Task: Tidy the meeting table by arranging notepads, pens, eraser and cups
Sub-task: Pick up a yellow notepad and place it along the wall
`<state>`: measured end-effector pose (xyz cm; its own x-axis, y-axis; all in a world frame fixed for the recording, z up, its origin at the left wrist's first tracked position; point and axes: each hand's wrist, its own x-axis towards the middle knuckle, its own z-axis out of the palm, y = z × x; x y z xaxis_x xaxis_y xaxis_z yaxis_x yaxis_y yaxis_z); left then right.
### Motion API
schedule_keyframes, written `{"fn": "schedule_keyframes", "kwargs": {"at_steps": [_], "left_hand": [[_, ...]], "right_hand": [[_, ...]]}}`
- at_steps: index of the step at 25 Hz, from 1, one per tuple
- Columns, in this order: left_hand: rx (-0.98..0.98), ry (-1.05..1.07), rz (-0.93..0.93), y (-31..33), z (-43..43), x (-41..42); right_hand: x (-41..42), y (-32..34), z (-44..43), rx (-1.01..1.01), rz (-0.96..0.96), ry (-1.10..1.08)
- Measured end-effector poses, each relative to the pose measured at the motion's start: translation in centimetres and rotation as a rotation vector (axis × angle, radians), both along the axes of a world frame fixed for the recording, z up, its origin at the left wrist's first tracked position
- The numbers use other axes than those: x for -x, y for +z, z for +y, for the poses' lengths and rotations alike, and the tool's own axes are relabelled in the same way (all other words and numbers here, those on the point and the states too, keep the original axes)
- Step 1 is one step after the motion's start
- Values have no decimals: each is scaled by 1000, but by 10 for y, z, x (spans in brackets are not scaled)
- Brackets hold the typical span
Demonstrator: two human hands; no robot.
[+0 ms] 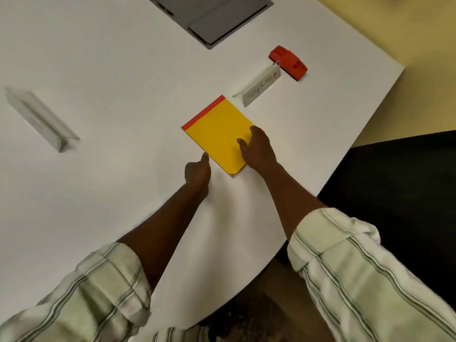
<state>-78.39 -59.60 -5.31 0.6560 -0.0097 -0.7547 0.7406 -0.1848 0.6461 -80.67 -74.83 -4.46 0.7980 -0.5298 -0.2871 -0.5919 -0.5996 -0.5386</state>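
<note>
A yellow notepad (217,134) with a red top strip lies flat on the white table (111,82). My right hand (257,149) rests on the pad's near right corner, fingers and thumb laid over its edge. My left hand (197,172) sits just left of the pad's near edge, fingers curled, thumb touching the edge. A red eraser (288,62) lies farther back on the right, apart from both hands.
A folded white name card (259,83) stands between the notepad and the eraser. Another name card (40,117) stands far left. A grey cable hatch (211,17) is set into the table at the back. The table's edge runs diagonally on the right.
</note>
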Motion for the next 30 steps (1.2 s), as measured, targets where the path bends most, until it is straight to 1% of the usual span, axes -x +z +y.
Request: {"fn": "schedule_keyframes", "kwargs": {"at_steps": [3, 8, 11, 13, 16, 21, 25, 28, 30], "left_hand": [[-30, 56, -34, -16, -10, -12], [-103, 75, -75, -31, -17, -17], [-103, 90, -64, -34, -25, -21], [-123, 71, -48, -33, -32, -23], [-132, 90, 5, -34, -40, -24], [-142, 88, 18, -44, -43, -25], [-101, 51, 82, -48, -35, -29], [55, 125, 132, -50, -26, -31], [92, 52, 132, -44, -21, -27]], "right_hand": [[-25, -23, -27, 32, 40, -78], [-37, -52, -44, 129, 133, -38], [-41, -57, -46, 199, 115, -54], [-42, -58, -48, 201, 91, -93], [-45, -61, -49, 231, 121, -111], [-50, -64, -50, 265, 111, -131], [-53, -62, -49, 216, 122, -179], [-55, -55, -49, 109, 161, -239], [-54, -51, -47, 55, 185, -237]]}}
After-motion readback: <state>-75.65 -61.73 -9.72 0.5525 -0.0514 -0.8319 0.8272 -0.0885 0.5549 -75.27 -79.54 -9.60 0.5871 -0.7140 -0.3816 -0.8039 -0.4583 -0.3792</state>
